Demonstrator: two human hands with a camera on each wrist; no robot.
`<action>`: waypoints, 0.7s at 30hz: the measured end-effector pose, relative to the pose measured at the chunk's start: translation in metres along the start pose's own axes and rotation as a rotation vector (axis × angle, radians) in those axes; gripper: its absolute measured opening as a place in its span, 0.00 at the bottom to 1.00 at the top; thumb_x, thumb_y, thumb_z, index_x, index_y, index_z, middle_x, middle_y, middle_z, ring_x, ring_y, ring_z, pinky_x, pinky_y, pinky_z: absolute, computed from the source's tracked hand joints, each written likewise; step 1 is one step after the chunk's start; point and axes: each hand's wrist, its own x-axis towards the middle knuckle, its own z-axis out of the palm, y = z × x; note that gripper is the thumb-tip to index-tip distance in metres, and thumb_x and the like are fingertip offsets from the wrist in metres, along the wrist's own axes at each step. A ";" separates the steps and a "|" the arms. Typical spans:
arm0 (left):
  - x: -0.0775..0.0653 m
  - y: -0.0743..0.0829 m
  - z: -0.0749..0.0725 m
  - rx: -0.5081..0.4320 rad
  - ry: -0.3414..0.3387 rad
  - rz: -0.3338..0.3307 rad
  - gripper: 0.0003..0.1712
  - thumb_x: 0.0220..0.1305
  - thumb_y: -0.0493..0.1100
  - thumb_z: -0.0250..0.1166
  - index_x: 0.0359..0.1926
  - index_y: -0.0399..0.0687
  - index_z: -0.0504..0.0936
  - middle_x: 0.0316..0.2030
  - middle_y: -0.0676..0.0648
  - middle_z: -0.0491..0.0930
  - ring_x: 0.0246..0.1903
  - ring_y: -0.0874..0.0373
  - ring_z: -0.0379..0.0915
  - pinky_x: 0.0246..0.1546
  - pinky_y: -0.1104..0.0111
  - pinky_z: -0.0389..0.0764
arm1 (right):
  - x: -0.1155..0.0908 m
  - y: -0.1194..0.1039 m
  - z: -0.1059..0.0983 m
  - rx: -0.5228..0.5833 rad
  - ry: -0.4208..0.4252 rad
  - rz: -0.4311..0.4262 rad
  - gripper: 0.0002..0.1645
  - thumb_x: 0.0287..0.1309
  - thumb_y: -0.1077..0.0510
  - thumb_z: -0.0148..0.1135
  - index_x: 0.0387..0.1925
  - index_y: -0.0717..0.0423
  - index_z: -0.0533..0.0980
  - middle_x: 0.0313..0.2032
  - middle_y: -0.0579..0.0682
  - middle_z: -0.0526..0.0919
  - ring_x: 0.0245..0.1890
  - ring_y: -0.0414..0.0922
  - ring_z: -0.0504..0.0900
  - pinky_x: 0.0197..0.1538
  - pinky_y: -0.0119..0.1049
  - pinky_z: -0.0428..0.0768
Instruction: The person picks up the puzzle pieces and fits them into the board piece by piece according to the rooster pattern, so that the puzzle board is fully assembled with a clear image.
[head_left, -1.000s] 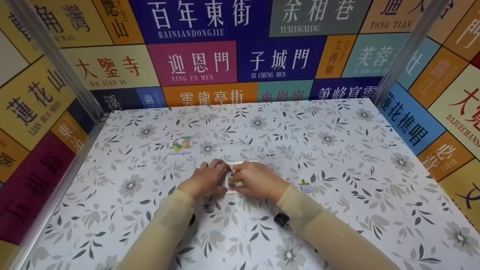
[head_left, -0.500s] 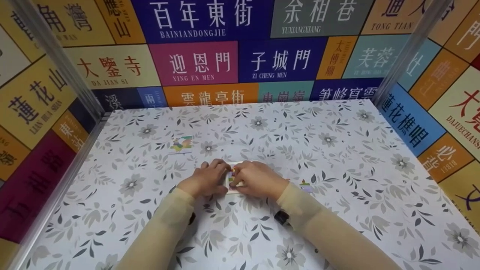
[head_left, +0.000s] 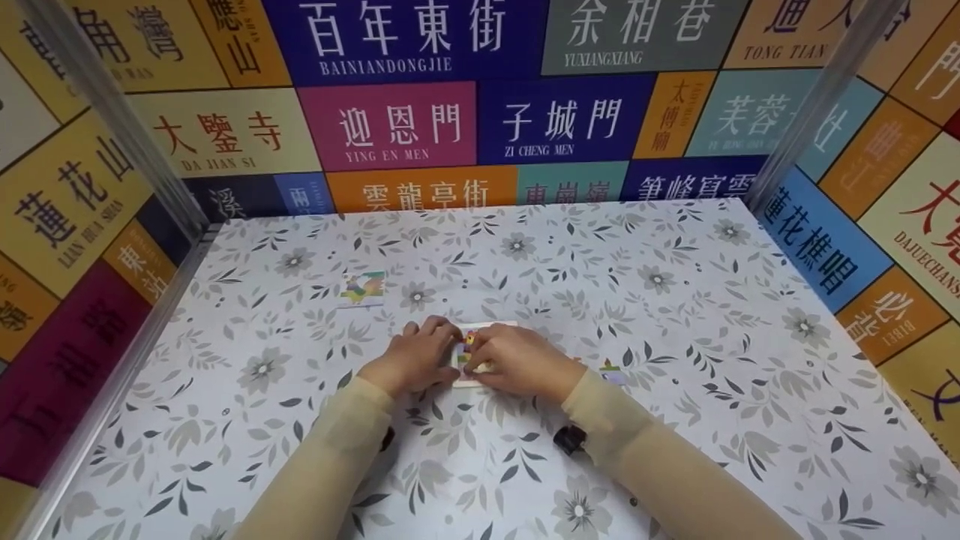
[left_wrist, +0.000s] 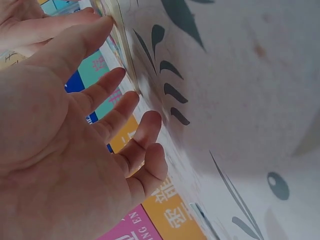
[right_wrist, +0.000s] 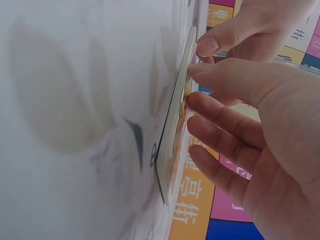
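Note:
A small flat puzzle board with a pale rim and colourful pieces lies mid-table, partly hidden under both hands. My left hand rests at its left side; in the left wrist view the thumb and loosely bent fingers are along the board's edge. My right hand is over the board's right part. In the right wrist view its thumb and fairly straight fingertips touch the pieces on the board.
A loose puzzle piece, purple and green, lies right of the right hand, with a bit of orange beside it. A small picture card lies back left. Sign-patterned walls border the flowered table.
The right hand's fingertips have shifted slightly right on the board, showing more of its pieces. A pale bit seen at those fingertips earlier no longer stands out. The left hand stays at the edge.

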 end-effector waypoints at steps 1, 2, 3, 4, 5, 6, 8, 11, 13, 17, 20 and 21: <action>0.000 0.000 0.000 0.003 0.005 0.002 0.29 0.67 0.52 0.70 0.65 0.51 0.72 0.70 0.45 0.66 0.59 0.37 0.66 0.58 0.41 0.74 | 0.000 0.001 0.000 0.003 0.013 -0.008 0.07 0.61 0.54 0.72 0.40 0.44 0.91 0.45 0.47 0.86 0.45 0.46 0.84 0.51 0.42 0.81; 0.000 0.000 0.000 0.004 0.010 0.003 0.29 0.67 0.52 0.70 0.65 0.51 0.73 0.70 0.45 0.66 0.59 0.37 0.66 0.57 0.41 0.74 | -0.001 0.001 -0.001 0.007 0.025 -0.014 0.07 0.60 0.55 0.72 0.39 0.45 0.91 0.44 0.47 0.86 0.45 0.46 0.84 0.51 0.42 0.81; -0.001 0.000 0.000 0.005 0.015 0.005 0.29 0.67 0.53 0.70 0.64 0.51 0.73 0.69 0.45 0.66 0.58 0.37 0.66 0.57 0.41 0.75 | -0.002 0.002 -0.002 0.013 0.036 -0.016 0.07 0.59 0.57 0.72 0.39 0.46 0.90 0.44 0.47 0.86 0.45 0.46 0.84 0.51 0.42 0.81; -0.001 0.000 0.000 0.005 0.020 0.006 0.29 0.67 0.53 0.71 0.64 0.50 0.73 0.69 0.45 0.66 0.58 0.37 0.66 0.56 0.41 0.75 | -0.003 0.002 -0.002 0.024 0.047 -0.012 0.08 0.58 0.59 0.71 0.38 0.46 0.90 0.44 0.47 0.86 0.45 0.46 0.84 0.50 0.42 0.81; -0.001 0.000 0.000 0.007 0.023 0.007 0.29 0.67 0.53 0.71 0.64 0.50 0.73 0.69 0.45 0.66 0.57 0.37 0.66 0.56 0.41 0.75 | -0.004 0.003 -0.003 0.039 0.055 -0.006 0.08 0.57 0.60 0.71 0.38 0.47 0.90 0.44 0.47 0.86 0.46 0.46 0.84 0.51 0.42 0.81; -0.001 0.000 0.001 0.006 0.028 0.007 0.29 0.66 0.53 0.71 0.64 0.50 0.73 0.68 0.45 0.67 0.57 0.37 0.67 0.56 0.42 0.75 | -0.005 0.004 -0.004 0.052 0.059 0.005 0.09 0.57 0.61 0.70 0.39 0.47 0.90 0.44 0.46 0.86 0.46 0.46 0.84 0.51 0.41 0.81; -0.001 0.001 0.001 0.003 0.029 0.003 0.30 0.66 0.53 0.71 0.63 0.50 0.73 0.68 0.45 0.67 0.58 0.38 0.67 0.57 0.42 0.75 | -0.008 0.007 -0.007 0.079 0.072 0.034 0.10 0.57 0.61 0.70 0.40 0.48 0.90 0.44 0.45 0.86 0.47 0.45 0.83 0.52 0.41 0.81; 0.000 0.002 0.002 -0.006 0.027 -0.007 0.30 0.66 0.54 0.71 0.63 0.51 0.74 0.68 0.45 0.67 0.58 0.39 0.66 0.58 0.42 0.74 | -0.014 0.011 -0.011 0.107 0.093 0.075 0.10 0.58 0.61 0.70 0.41 0.48 0.90 0.43 0.43 0.86 0.46 0.43 0.82 0.52 0.40 0.80; 0.000 0.002 0.002 -0.012 0.024 -0.015 0.30 0.66 0.54 0.71 0.64 0.51 0.74 0.69 0.45 0.67 0.59 0.39 0.66 0.59 0.42 0.73 | -0.017 0.014 -0.013 0.113 0.106 0.097 0.09 0.59 0.60 0.70 0.41 0.47 0.90 0.42 0.42 0.85 0.45 0.42 0.82 0.52 0.40 0.80; 0.000 0.003 0.001 -0.004 0.021 -0.027 0.30 0.66 0.54 0.71 0.64 0.51 0.74 0.69 0.44 0.67 0.61 0.39 0.66 0.61 0.42 0.72 | -0.024 0.021 -0.015 0.129 0.125 0.124 0.09 0.60 0.59 0.71 0.42 0.46 0.90 0.42 0.42 0.86 0.44 0.41 0.83 0.51 0.40 0.81; 0.001 0.004 0.002 0.003 0.015 -0.034 0.32 0.66 0.55 0.72 0.65 0.52 0.73 0.70 0.44 0.66 0.62 0.39 0.66 0.62 0.42 0.72 | -0.029 0.024 -0.017 0.145 0.114 0.142 0.11 0.59 0.58 0.72 0.44 0.47 0.90 0.43 0.42 0.86 0.46 0.41 0.83 0.54 0.41 0.81; 0.001 0.004 0.002 0.003 0.013 -0.035 0.32 0.65 0.55 0.72 0.65 0.52 0.73 0.70 0.44 0.66 0.62 0.39 0.66 0.62 0.42 0.72 | -0.030 0.025 -0.017 0.145 0.107 0.146 0.11 0.59 0.58 0.73 0.44 0.47 0.90 0.44 0.42 0.86 0.47 0.42 0.84 0.55 0.41 0.81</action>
